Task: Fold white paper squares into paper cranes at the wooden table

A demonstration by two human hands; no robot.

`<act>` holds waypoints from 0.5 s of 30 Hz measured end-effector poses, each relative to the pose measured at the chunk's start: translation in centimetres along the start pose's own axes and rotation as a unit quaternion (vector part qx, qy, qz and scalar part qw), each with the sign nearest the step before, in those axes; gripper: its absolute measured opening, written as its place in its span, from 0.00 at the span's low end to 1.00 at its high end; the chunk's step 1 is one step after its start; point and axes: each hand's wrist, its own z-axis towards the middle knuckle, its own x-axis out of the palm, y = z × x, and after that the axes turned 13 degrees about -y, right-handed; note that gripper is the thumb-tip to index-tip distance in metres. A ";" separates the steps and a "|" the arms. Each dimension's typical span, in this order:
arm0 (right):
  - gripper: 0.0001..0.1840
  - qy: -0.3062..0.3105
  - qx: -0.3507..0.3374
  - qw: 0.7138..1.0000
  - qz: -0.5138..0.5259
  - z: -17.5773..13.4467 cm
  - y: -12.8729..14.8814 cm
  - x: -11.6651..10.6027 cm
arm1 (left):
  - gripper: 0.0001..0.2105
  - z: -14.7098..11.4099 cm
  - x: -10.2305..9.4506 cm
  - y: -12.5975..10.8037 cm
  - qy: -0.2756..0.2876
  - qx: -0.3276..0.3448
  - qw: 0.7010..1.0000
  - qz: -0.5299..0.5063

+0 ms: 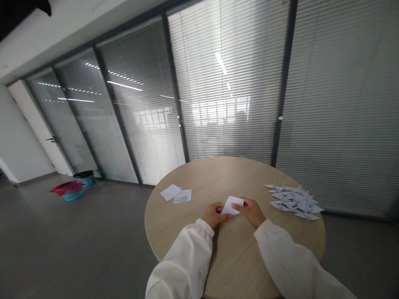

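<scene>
In the head view, a person's left hand (214,214) and right hand (252,211) pinch a small, flat white paper piece (230,205) over a round, pale wood-grained counter (215,176), between loose white paper sheets (171,192) and piled, pointed white paper figures (292,198), where matched edges and even thumb pressure would likely keep any crease crisp

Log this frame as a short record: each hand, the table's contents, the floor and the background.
left hand: holds a small white paper at its left side
right hand: holds the same paper at its right side
table: round, wood-toned
table left: flat paper sheets, partly overlapping
table right: pile of folded paper pieces
floor: red-lined bin and black-lined bin, both blue
background: glass partition with blinds
</scene>
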 end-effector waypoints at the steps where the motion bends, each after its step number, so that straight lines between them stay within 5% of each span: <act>1: 0.18 -0.008 -0.003 1.000 -0.007 0.0 0.2 -0.1 | 0.18 0.1 -0.1 -0.1 -0.021 0.004 1.000 0.000; 8: 0.18 0.001 -0.022 1.000 -0.014 0.1 0.5 -0.2 | 0.18 0.1 -0.4 -1.3 -0.136 0.038 0.989 -0.033; 15: 0.21 0.031 -0.019 0.999 0.022 0.2 -0.1 0.0 | 0.20 0.0 -0.4 -1.5 -0.136 0.009 0.985 -0.103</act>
